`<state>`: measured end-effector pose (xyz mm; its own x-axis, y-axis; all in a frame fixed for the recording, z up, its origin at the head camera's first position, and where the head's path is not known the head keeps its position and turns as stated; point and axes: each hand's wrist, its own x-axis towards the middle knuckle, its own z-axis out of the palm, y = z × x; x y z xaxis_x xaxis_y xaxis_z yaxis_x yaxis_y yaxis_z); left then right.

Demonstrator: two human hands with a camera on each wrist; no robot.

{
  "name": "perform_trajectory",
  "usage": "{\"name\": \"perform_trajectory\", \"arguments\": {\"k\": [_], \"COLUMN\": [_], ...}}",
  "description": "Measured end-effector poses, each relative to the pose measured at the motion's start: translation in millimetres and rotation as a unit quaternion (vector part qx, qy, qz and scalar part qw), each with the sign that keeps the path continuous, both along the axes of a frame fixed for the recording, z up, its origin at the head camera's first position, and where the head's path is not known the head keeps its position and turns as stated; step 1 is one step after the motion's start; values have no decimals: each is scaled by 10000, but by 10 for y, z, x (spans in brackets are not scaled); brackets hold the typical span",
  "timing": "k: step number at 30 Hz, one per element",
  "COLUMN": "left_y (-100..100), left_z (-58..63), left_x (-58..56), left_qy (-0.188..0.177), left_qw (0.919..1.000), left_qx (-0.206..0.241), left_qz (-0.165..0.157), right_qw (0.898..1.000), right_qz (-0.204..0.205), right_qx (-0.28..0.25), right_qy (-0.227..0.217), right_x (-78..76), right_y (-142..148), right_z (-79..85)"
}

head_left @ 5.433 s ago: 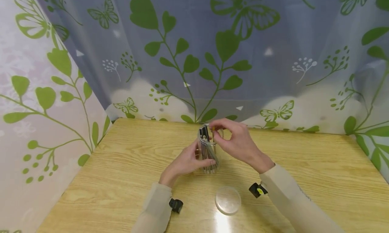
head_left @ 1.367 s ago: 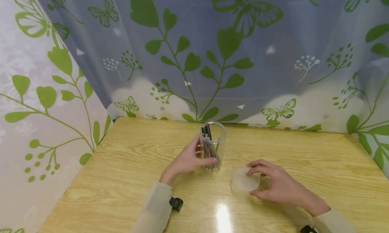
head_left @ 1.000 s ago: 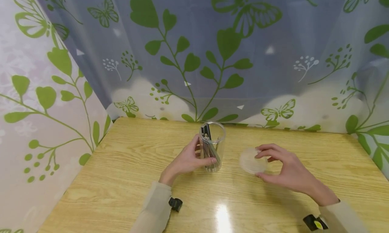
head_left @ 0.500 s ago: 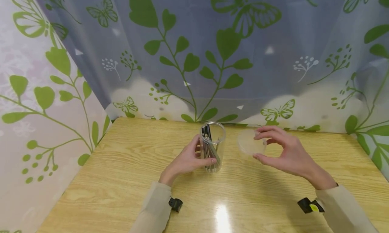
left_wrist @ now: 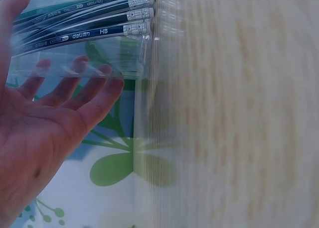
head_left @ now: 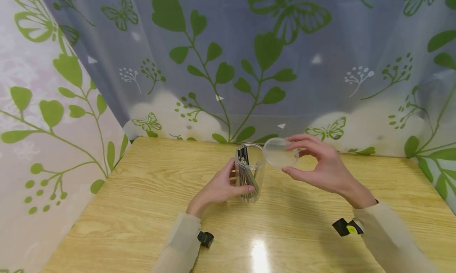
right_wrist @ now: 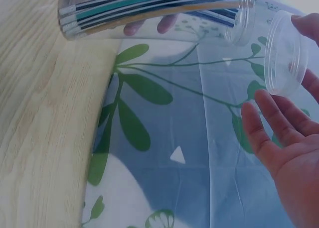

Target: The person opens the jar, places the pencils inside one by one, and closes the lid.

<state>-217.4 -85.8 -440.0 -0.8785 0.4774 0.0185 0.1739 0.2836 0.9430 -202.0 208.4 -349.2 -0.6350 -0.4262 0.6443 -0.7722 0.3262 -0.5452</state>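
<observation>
A clear plastic jar [head_left: 259, 182] stands upright on the table, its top uncovered. Inside lean several pencils [head_left: 246, 174], dark and green, with eraser ends down in the left wrist view. My left hand [head_left: 217, 190] grips the jar from the left, thumb across its front and fingers behind. Between thumb and fingers my right hand [head_left: 320, 166] pinches a round translucent lid [head_left: 279, 152], raised level with the jar's mouth and just to its right. In the right wrist view the lid [right_wrist: 284, 54] is tilted near the jar's rim [right_wrist: 241, 16].
The wood-grain table [head_left: 142, 225] reaches back to a blue curtain [head_left: 213, 47] printed with green leaves and butterflies. A paler patterned curtain [head_left: 35, 146] hangs at the left. Black wrist cameras [head_left: 206, 239] sit on both sleeves.
Earlier my right hand was at a pencil in the jar's mouth while the lid lay on the table. It has since picked up the lid and brought it up and left beside the rim.
</observation>
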Motion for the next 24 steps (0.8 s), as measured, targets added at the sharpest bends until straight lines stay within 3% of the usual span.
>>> {"name": "perform_trajectory", "arguments": {"k": [13, 24], "left_y": [-2, -5], "left_z": [-10, -7], "left_x": [-2, 13], "left_qy": [46, -47], "left_qw": [9999, 9998], "left_qx": [85, 182], "left_qz": [-37, -66], "right_qw": [9999, 9989], "right_qz": [158, 221], "right_qx": [20, 231], "right_qy": [-42, -335], "right_x": [-123, -173], "right_y": [-322, -510], "right_z": [31, -2]}}
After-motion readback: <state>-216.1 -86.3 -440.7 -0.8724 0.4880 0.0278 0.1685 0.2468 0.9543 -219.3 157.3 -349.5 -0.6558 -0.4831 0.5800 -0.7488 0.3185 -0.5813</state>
